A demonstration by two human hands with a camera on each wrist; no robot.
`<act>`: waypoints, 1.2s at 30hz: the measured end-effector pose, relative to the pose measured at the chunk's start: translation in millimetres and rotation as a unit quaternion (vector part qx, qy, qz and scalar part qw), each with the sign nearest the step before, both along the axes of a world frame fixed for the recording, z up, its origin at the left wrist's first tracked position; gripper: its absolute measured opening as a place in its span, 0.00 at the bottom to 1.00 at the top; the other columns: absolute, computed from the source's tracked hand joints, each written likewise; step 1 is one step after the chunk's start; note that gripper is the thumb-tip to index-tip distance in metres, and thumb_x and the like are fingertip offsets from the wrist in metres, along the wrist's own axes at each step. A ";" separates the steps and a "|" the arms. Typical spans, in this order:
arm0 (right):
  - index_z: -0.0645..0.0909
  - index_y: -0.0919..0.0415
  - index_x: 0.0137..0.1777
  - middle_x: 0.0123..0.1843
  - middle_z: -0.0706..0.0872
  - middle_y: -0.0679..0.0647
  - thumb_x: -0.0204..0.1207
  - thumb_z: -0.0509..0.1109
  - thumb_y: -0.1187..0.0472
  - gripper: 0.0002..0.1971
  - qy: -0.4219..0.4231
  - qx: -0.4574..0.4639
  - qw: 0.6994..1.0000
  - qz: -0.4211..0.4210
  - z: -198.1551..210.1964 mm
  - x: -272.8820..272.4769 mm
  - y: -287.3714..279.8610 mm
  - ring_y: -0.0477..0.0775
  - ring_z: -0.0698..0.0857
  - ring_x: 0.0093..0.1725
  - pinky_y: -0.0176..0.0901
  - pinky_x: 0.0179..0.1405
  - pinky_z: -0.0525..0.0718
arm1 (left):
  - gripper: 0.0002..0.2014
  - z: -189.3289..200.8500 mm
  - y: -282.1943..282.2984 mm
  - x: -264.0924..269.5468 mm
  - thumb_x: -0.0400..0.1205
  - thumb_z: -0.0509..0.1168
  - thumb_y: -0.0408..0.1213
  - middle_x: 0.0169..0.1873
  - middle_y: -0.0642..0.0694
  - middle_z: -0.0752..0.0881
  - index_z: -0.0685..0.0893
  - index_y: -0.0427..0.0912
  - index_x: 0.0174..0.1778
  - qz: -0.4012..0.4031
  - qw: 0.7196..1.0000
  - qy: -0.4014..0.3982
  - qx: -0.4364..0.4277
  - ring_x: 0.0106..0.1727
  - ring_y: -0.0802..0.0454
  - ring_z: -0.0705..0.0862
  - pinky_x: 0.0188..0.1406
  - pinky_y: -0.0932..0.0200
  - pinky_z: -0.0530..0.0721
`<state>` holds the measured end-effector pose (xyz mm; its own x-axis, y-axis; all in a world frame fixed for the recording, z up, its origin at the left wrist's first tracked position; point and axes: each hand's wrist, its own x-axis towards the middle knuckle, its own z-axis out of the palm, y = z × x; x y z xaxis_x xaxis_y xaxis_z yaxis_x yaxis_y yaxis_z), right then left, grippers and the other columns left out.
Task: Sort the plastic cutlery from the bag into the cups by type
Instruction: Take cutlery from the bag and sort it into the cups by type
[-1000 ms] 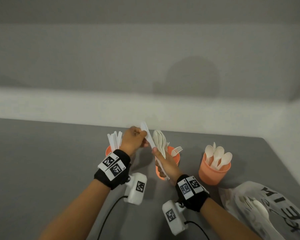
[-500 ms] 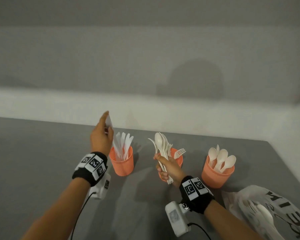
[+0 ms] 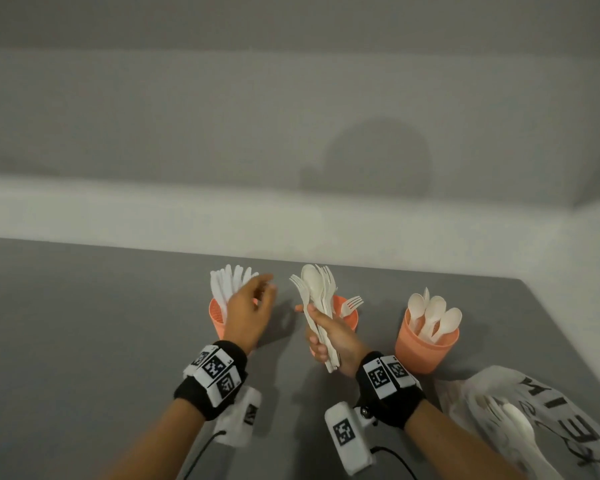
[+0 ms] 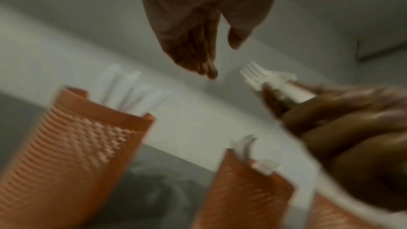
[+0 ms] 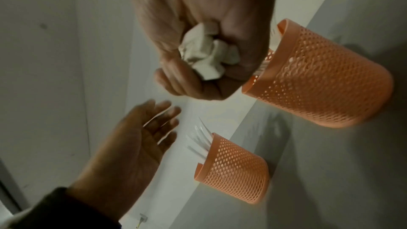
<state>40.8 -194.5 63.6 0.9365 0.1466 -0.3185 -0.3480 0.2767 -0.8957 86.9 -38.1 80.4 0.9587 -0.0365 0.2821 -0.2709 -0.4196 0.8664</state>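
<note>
Head view: the right hand (image 3: 329, 336) holds a bundle of cream plastic spoons and forks (image 3: 317, 296) upright by the handles, its grip clamped round them, above the grey table (image 3: 84, 341) and in front of the middle orange mesh cup (image 3: 347, 315). A single white fork (image 3: 351, 303) leans out of that cup. The left hand (image 3: 248, 315) is just beside the bundle, not touching it, its grip apart with fingers spread and nothing in it; it partly covers the left orange mesh cup (image 3: 217, 317), which holds white plastic knives (image 3: 227, 282) standing fanned. To the right, the third orange cup (image 3: 426, 348) holds cream spoons (image 3: 433, 317), bowls up. Near the right forearm lies a crumpled translucent plastic bag with black lettering (image 3: 541, 410), with more pale cutlery showing dimly through it.

The right wrist view shows the handle ends (image 5: 207, 58) bunched inside the closed right fist, and the left palm (image 5: 130, 147) open below. The left wrist view is blurred, but the left fingers (image 4: 198, 53) hang straight, apart from the fork tines (image 4: 251, 72) sticking out of the right hand.
</note>
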 end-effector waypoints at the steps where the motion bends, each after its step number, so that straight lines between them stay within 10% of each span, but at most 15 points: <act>1: 0.79 0.52 0.55 0.20 0.74 0.49 0.83 0.57 0.48 0.12 0.003 0.005 1.000 0.002 0.6 -1.5 1.8 0.41 0.66 0.13 0.30 0.12 0.63 | 0.11 1.6 -9.0 -4.9 0.83 0.62 0.37 0.44 0.45 0.86 0.82 0.39 0.58 -0.038 0.998 0.046 -0.037 0.48 0.49 0.84 0.46 0.68 0.79; 7: 0.75 0.51 0.48 0.20 0.76 0.50 0.81 0.60 0.46 0.10 -0.003 -0.021 1.000 0.013 2.8 -7.5 0.5 0.43 0.68 0.13 0.29 0.12 0.65 | 0.15 4.0 -41.6 -13.6 0.78 0.69 0.37 0.24 0.47 0.75 0.71 0.42 0.30 -0.063 0.980 0.130 -0.137 0.27 0.53 0.75 0.28 0.62 0.76; 15: 0.74 0.63 0.47 0.26 0.78 0.60 0.83 0.59 0.53 0.12 -0.032 -0.127 0.986 -0.103 -1.2 -8.7 -6.8 0.52 0.79 0.17 0.34 0.15 0.75 | 0.08 -3.7 -48.5 -3.9 0.84 0.59 0.37 0.35 0.38 0.88 0.76 0.35 0.48 0.017 0.962 0.180 -0.204 0.37 0.41 0.88 0.45 0.45 0.88; 20: 0.77 0.61 0.63 0.55 0.87 0.62 0.81 0.58 0.62 0.13 -0.074 -0.417 0.889 -0.172 -10.8 -9.3 -20.7 0.65 0.85 0.56 0.47 0.51 0.80 | 0.08 14.3 -56.6 -1.6 0.84 0.58 0.34 0.19 0.49 0.72 0.75 0.44 0.39 0.037 0.911 0.218 -0.348 0.13 0.62 0.71 0.20 0.63 0.74; 24: 0.75 0.61 0.60 0.50 0.88 0.62 0.79 0.60 0.62 0.11 -0.100 -0.461 0.863 -0.184 -7.9 -13.3 -19.7 0.66 0.85 0.51 0.53 0.49 0.83 | 0.05 19.7 -78.5 -18.1 0.81 0.64 0.35 0.15 0.55 0.76 0.81 0.41 0.39 -0.046 0.919 0.265 -0.287 0.12 0.64 0.72 0.15 0.70 0.71; 29: 0.74 0.62 0.62 0.50 0.88 0.59 0.78 0.64 0.60 0.13 -0.113 -0.422 0.880 -0.189 -6.9 -13.7 -19.1 0.62 0.86 0.51 0.55 0.51 0.84 | 0.06 14.7 -97.9 -25.7 0.82 0.61 0.31 0.27 0.45 0.82 0.81 0.36 0.40 -0.080 0.924 0.276 -0.254 0.20 0.61 0.78 0.20 0.69 0.74; 32: 0.74 0.61 0.63 0.44 0.85 0.51 0.78 0.65 0.62 0.15 -0.117 -0.374 0.902 -0.180 -7.9 -17.2 -21.9 0.53 0.85 0.41 0.45 0.39 0.82 | 0.14 14.0 -98.1 -18.9 0.83 0.55 0.28 0.16 0.52 0.77 0.77 0.39 0.31 -0.067 0.909 0.308 -0.271 0.14 0.62 0.70 0.14 0.70 0.67; 36: 0.73 0.57 0.66 0.53 0.88 0.52 0.77 0.68 0.53 0.19 -0.117 -0.352 0.912 -0.177 -9.2 -21.1 -24.7 0.53 0.86 0.52 0.43 0.51 0.82 | 0.17 14.5 -98.0 -12.5 0.81 0.47 0.24 0.12 0.50 0.71 0.71 0.38 0.26 -0.009 0.868 0.363 -0.340 0.09 0.61 0.64 0.09 0.69 0.62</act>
